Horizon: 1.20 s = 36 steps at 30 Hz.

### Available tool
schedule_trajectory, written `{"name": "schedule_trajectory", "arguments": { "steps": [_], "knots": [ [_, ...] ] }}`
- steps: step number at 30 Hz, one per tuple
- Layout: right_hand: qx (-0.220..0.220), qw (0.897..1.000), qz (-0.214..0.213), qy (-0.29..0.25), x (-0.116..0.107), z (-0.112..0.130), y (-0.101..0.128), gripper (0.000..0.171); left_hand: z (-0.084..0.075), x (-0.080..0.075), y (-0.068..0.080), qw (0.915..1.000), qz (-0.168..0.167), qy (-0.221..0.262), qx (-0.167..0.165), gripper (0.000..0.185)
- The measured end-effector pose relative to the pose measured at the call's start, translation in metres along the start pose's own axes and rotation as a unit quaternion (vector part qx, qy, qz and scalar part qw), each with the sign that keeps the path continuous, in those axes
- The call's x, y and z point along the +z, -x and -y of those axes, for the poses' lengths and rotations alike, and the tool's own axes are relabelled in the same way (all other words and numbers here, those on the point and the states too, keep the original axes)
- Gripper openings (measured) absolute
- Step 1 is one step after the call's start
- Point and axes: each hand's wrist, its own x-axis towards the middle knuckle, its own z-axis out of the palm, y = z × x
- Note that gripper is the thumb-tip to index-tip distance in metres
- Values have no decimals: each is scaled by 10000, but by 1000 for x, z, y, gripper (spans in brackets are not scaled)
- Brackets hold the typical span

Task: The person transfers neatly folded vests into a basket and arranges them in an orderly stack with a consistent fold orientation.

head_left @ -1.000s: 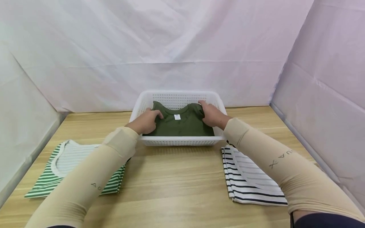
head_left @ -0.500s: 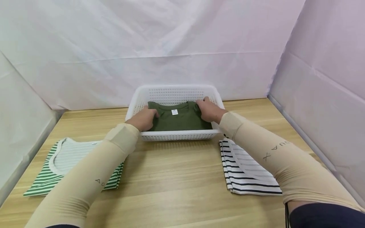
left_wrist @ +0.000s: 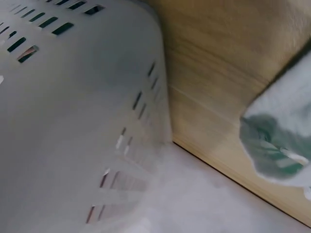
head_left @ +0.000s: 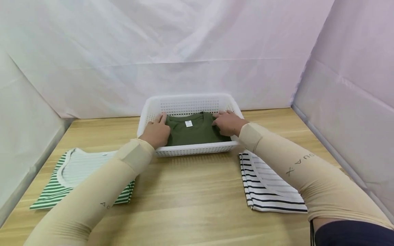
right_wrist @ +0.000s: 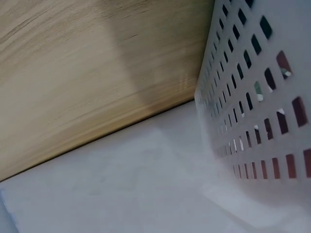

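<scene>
Backdrop: a pale cloth backdrop (head_left: 197, 51) hangs beyond both hands and closes in on either side.
Table: a wooden table (head_left: 191, 191) spreads beneath the forearms; the wrist views show its grain right beside the basket wall.
Basket: a white perforated basket (head_left: 187, 99) surrounds both hands, its near wall between the wrists and the person; the left wrist view shows its slotted wall (left_wrist: 77, 121) up close, the right wrist view the same wall (right_wrist: 262, 111) from the other side.
Green striped shirt: a folded green-and-white striped shirt (head_left: 66, 177) lies under and outside the left forearm, well back from the left hand.
Black striped shirt: a folded black-and-white striped shirt (head_left: 267, 186) lies under the right forearm, just behind the right wrist and close to the basket's near corner.
Olive shirt: a folded olive shirt (head_left: 194, 131) lies flat inside the basket, between the two hands and under their fingers, collar toward the far wall.
Left hand: the left hand (head_left: 156, 131) rests palm down on the olive shirt's left edge, fingers extended and relaxed, gripping nothing.
Right hand: the right hand (head_left: 228, 122) rests on the olive shirt's right edge, fingers laid flat and pointing inward, nothing pinched that can be seen.
Label: a small white label (head_left: 188, 124) sits at the collar, between the two sets of fingertips.
</scene>
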Motion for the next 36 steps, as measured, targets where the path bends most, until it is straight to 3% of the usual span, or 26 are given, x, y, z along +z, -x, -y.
{"name": "schedule_trajectory", "arguments": {
  "steps": [8,12,14,16,17,19,21,23,25,28,31,36],
  "knots": [
    [-183,9995,235,105,-2,5,-6,42,-1,2,9,9985,439,-130,309,21],
    [-398,9977,-420,-355,2,5,-1,39,1,4,13,9980,583,141,220,19],
    [-515,9906,-971,-816,1,5,9,36,0,2,17,9986,311,395,142,19],
    [-544,9759,-1613,-1363,-2,6,27,31,-4,-3,24,9967,-376,711,50,21],
    [-521,9663,-1939,-1612,-5,7,38,28,-7,-7,28,9924,-878,859,37,21],
    [-449,9450,-2578,-1962,-11,8,63,22,-15,-18,38,9728,-2026,1124,92,21],
    [-358,9231,-3130,-2207,-14,8,87,16,-23,-29,49,9433,-3060,1261,241,19],
    [-311,9097,-3467,-2264,-14,7,109,13,-31,-37,59,9154,-3770,1324,493,18],
    [-243,9085,-3495,-2280,-9,7,127,13,-39,-42,69,8968,-4140,1353,774,18],
    [-92,9246,-3106,-2202,4,7,148,16,-48,-40,81,8838,-4307,1400,1172,18],
    [176,9455,-2425,-2166,23,7,162,22,-55,-30,91,8886,-4119,1358,1495,17],
    [273,9690,-1092,-2200,60,3,172,31,-65,-7,101,9265,-3098,1311,1689,23]
  ]
}}
